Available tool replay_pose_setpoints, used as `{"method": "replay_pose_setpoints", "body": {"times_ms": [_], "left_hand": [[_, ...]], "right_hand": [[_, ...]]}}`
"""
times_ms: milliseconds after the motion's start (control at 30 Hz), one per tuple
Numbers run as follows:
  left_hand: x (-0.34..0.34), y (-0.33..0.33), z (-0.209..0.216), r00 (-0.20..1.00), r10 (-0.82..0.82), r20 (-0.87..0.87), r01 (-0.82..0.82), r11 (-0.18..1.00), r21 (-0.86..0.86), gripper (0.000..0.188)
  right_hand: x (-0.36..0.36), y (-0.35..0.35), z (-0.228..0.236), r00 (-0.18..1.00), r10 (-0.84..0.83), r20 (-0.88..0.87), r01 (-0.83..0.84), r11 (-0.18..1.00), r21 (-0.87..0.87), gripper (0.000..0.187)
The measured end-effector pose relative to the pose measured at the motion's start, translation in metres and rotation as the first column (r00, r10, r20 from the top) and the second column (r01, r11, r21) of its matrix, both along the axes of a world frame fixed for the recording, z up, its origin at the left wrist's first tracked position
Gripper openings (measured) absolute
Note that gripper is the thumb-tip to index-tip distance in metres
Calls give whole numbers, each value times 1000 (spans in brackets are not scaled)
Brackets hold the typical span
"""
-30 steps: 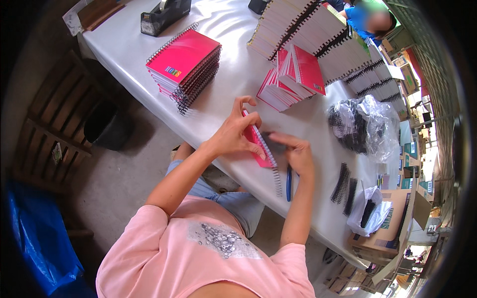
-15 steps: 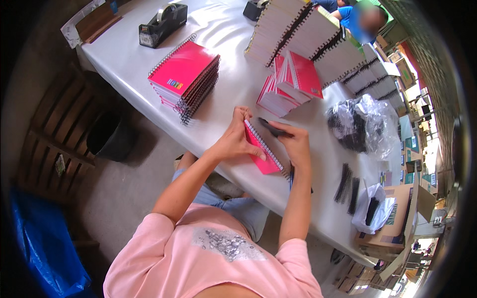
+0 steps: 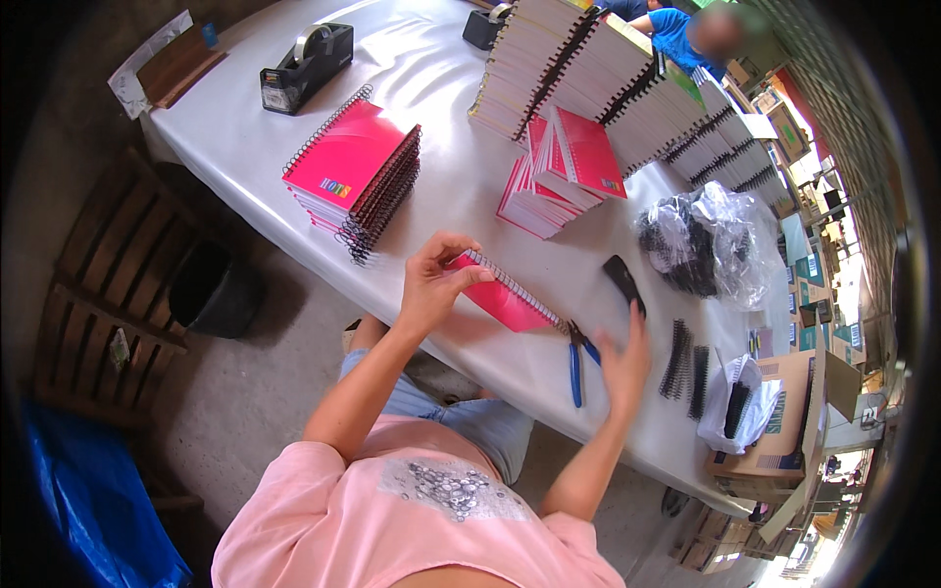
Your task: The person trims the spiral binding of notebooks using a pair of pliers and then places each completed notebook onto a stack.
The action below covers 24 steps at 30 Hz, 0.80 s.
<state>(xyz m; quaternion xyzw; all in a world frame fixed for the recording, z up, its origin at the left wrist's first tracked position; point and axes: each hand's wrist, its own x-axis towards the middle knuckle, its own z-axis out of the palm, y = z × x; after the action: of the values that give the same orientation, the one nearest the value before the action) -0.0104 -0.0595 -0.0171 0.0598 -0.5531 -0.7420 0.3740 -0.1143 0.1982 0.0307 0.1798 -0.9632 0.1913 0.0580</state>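
My left hand (image 3: 439, 281) pinches a pink spiral notebook (image 3: 505, 299) near its upper end, thumb on the cover and fingers behind. White-edged holes with a wire coil run along its far edge. At the coil's lower end lie pliers with blue handles (image 3: 576, 370) on the table. My right hand (image 3: 625, 363) is to the right of the pliers, slightly blurred, with its fingers apart. Just beyond its fingertips lies a dark, elongated tool (image 3: 621, 278), whose exact kind I cannot make out.
Finished-looking spiral notebooks (image 3: 345, 181) are stacked at left, loose pink booklets (image 3: 559, 176) further back. Black coils (image 3: 676, 361), a plastic bag of coils (image 3: 701, 240) and a cardboard box (image 3: 784, 392) sit at right. Behind stand tall book stacks (image 3: 578, 73), a tape dispenser (image 3: 306, 69) and another person (image 3: 676, 34).
My right hand has let go of the dark tool and moved right, away from the coil. The notebook, in my left hand, has shifted slightly left, and the pliers have come into clear sight.
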Motion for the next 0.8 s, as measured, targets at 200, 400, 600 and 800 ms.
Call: {"method": "replay_pose_setpoints", "body": {"times_ms": [200,400,600,800], "left_hand": [[15,19,27,947,320,32,-303,922,-240,83],[20,23,30,838,509,-196,-531,682,-502,85],[25,28,39,895,425,-136,-444,816,-370,87],[26,27,38,887,422,-188,-462,807,-367,84]], "right_hand": [[80,4,-35,988,79,-132,-67,993,95,55],[108,-60,32,947,320,-3,-251,737,-627,45],[108,-88,56,879,389,-276,-461,842,-280,33],[108,-88,56,860,511,-18,-474,783,-402,34]]}}
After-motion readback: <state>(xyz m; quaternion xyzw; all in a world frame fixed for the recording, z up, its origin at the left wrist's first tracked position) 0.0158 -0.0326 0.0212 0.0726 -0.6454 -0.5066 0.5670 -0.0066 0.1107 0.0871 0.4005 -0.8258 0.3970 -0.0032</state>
